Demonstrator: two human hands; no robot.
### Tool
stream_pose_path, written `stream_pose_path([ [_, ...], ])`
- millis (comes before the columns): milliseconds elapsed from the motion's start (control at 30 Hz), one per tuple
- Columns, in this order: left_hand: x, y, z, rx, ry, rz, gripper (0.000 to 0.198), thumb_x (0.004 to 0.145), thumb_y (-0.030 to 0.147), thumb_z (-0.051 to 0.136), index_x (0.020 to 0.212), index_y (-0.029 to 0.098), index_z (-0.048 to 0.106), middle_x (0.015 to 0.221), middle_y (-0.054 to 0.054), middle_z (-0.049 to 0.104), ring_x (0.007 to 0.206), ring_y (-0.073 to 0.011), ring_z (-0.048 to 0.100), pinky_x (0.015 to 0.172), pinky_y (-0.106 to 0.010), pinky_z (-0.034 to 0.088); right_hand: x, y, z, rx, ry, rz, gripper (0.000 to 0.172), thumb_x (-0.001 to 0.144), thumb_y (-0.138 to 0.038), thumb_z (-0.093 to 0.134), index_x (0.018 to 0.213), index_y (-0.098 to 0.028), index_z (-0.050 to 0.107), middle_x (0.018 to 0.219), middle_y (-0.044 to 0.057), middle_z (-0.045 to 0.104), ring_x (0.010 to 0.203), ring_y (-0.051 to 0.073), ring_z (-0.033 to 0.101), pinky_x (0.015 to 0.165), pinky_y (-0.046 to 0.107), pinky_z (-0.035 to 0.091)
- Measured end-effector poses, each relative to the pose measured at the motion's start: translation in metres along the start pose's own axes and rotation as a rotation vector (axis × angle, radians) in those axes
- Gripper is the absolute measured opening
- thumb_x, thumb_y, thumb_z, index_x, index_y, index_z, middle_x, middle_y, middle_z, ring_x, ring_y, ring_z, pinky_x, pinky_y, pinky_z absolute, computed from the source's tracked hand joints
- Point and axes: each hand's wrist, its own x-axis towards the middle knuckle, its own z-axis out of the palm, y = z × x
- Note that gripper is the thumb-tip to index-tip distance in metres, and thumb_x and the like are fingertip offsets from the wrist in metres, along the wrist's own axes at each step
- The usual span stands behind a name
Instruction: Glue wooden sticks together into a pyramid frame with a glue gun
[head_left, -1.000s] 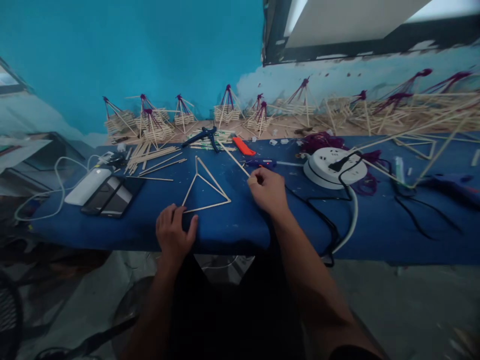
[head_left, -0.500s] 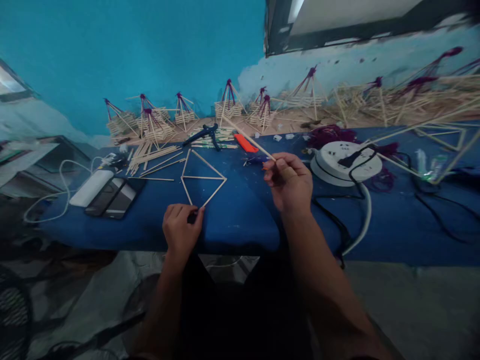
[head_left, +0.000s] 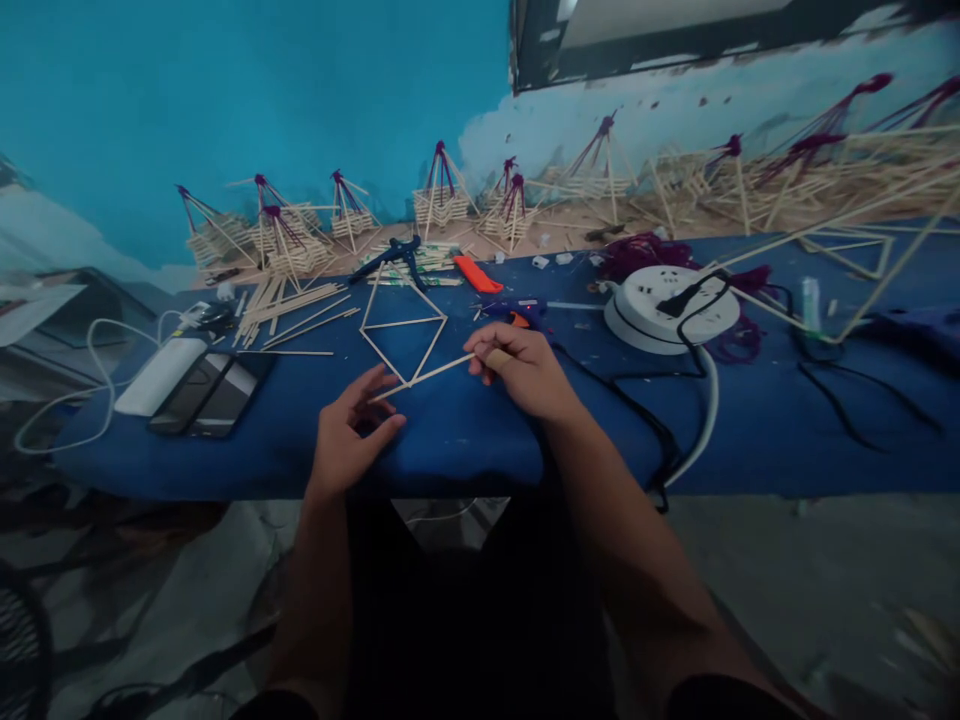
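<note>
My right hand (head_left: pixel 517 370) pinches one end of a thin wooden stick (head_left: pixel 442 369). The stick slants down to the left across the near corner of a diamond-shaped stick frame (head_left: pixel 405 323), which has one crossbar and lies on the blue table cover. My left hand (head_left: pixel 356 428) is open around the stick's other end, thumb and fingers apart. Just beyond my right hand lies a blue glue gun (head_left: pixel 521 310), partly hidden by the hand. Behind the frame is a dark blue tool (head_left: pixel 390 262) on a bundle of sticks.
Loose sticks (head_left: pixel 289 310) lie at left, near a phone (head_left: pixel 214 395) and a white power bank (head_left: pixel 161 375). An orange cutter (head_left: pixel 478 275) sits at the back. A round white power strip (head_left: pixel 671 310) with cords and purple yarn (head_left: pixel 645 252) stands right. Stick structures (head_left: pixel 442 205) line the wall.
My right hand has brought its stick down and left to the frame's near corner. My left hand has let go of that corner and spread its fingers. The frame has shifted away from me.
</note>
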Motion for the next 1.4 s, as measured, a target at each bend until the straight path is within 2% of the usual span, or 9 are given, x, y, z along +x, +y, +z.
stream_pose_path([
  [167,0.002,0.004,-0.001,0.132,0.006,-0.014,0.042,0.096,0.050,0.077,0.120,0.017,0.090,0.089,-0.008,0.089,0.072,-0.0187,0.079,0.068,-0.030,0.064,0.001,0.003,0.003,-0.085,-0.094,0.021,0.023,0.092,-0.041,0.073,0.101,-0.020,0.076,0.084,0.003,0.078,0.059,0.011,0.058,0.059,0.028,0.045],
  [333,0.002,0.002,0.004,0.351,0.030,0.263,0.029,0.103,0.038,0.068,0.105,0.022,0.092,0.085,-0.005,0.088,0.075,-0.0172,0.080,0.076,-0.029,0.062,0.002,0.001,0.005,-0.108,-0.098,0.005,0.029,0.091,-0.048,0.070,0.099,-0.021,0.074,0.083,0.004,0.077,0.061,0.014,0.058,0.062,0.031,0.047],
  [433,-0.011,-0.010,0.009,0.441,0.356,0.366,0.026,0.105,0.034,0.069,0.099,0.018,0.089,0.083,-0.006,0.087,0.071,-0.0161,0.080,0.072,-0.027,0.060,0.004,0.004,0.003,-0.333,0.258,-0.025,0.036,0.095,-0.056,0.062,0.094,-0.022,0.072,0.083,0.006,0.076,0.071,0.021,0.065,0.074,0.038,0.054],
  [533,-0.029,-0.026,0.011,0.518,0.689,0.364,0.021,0.103,0.032,0.075,0.102,0.015,0.087,0.077,-0.006,0.086,0.064,-0.0155,0.078,0.068,-0.025,0.059,0.006,0.009,-0.004,-0.733,0.654,0.025,0.037,0.098,-0.047,0.064,0.116,-0.016,0.075,0.110,0.016,0.081,0.107,0.034,0.072,0.103,0.051,0.057],
  [633,-0.042,-0.037,0.008,0.653,0.794,0.332,0.020,0.103,0.032,0.075,0.101,0.016,0.086,0.082,-0.009,0.087,0.067,-0.0177,0.080,0.068,-0.027,0.058,0.009,0.012,-0.011,-0.977,0.692,0.212,0.044,0.099,-0.034,0.069,0.133,-0.005,0.072,0.141,0.028,0.073,0.135,0.045,0.065,0.122,0.059,0.048],
  [800,-0.029,-0.043,-0.008,0.839,0.697,0.290,0.025,0.103,0.028,0.064,0.105,0.018,0.086,0.091,-0.011,0.088,0.074,-0.0210,0.080,0.070,-0.031,0.053,0.019,0.011,-0.023,-1.092,0.647,0.403,0.050,0.106,-0.028,0.063,0.143,0.003,0.068,0.152,0.035,0.066,0.142,0.047,0.064,0.121,0.059,0.050],
  [933,-0.005,-0.035,-0.017,0.846,0.524,0.275,0.028,0.105,0.030,0.059,0.106,0.019,0.085,0.097,-0.011,0.087,0.083,-0.0234,0.080,0.077,-0.033,0.054,0.027,0.014,-0.032,-1.130,0.551,0.476,0.046,0.104,-0.033,0.067,0.137,-0.002,0.077,0.149,0.032,0.070,0.139,0.047,0.067,0.118,0.056,0.052],
  [1133,0.003,-0.022,-0.018,0.841,0.270,0.227,0.035,0.106,0.043,0.064,0.124,0.021,0.083,0.125,-0.013,0.085,0.111,-0.0325,0.079,0.088,-0.040,0.057,0.038,0.021,-0.046,-0.905,0.529,0.381,0.029,0.095,-0.027,0.073,0.118,-0.012,0.083,0.113,0.019,0.082,0.108,0.035,0.075,0.101,0.048,0.058],
  [1400,-0.004,-0.023,-0.016,0.875,0.224,0.201,0.040,0.107,0.047,0.063,0.126,0.021,0.085,0.134,-0.018,0.081,0.113,-0.0362,0.075,0.088,-0.045,0.059,0.063,0.026,-0.046,-0.342,0.472,0.161,0.040,0.063,-0.017,0.082,0.097,-0.022,0.062,0.083,-0.001,0.070,0.077,0.018,0.060,0.073,0.033,0.049],
])
